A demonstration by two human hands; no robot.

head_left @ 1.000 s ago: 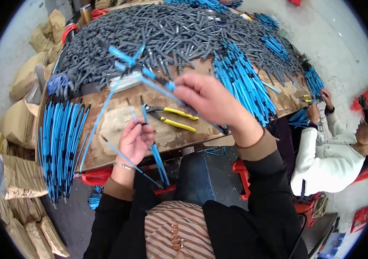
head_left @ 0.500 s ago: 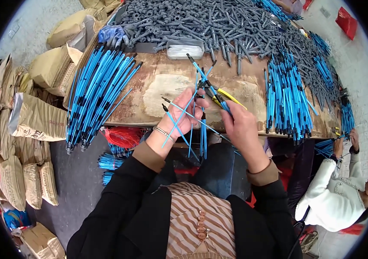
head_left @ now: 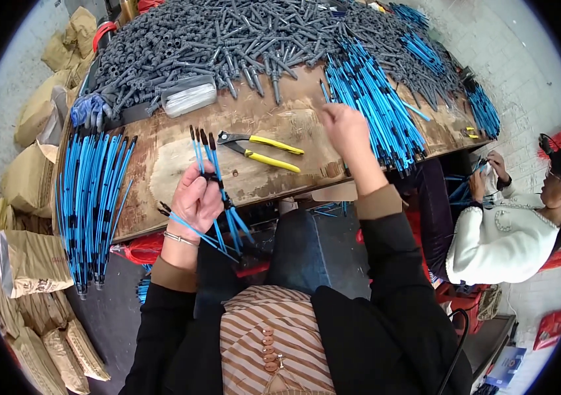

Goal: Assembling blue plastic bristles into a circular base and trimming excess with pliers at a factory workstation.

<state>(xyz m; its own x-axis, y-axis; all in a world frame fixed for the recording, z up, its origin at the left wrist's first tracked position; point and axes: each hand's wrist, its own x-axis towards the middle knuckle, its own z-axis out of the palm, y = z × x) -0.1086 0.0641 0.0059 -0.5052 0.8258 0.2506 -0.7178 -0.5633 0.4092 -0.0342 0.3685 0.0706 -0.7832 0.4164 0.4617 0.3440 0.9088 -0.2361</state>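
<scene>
Blue plastic tubes with black ends lie in a loose bundle [head_left: 376,112] on the right side of the table [head_left: 313,172], the long axis running from far left to near right. The right hand [head_left: 348,128] is the nearer one, just left of the bundle's middle; whether it touches the tubes is unclear. Its fingers are bent and blurred, so I cannot tell if they pinch anything. The left hand [head_left: 198,197], well apart to the left, is closed round several thin tubes [head_left: 235,224]; some point away with dark tips up, others slant toward the near right.

Between the hands lie pliers [head_left: 275,142] with a dark metal head and smooth yellow handles spread apart. The tabletop is worn brown wood with a paler scuffed patch. Beyond, ribbed grey pieces [head_left: 228,39] make a knobbly heap, beside a clear tray [head_left: 167,104] of slim white sticks. Another bundle [head_left: 89,204] overhangs the left edge.
</scene>
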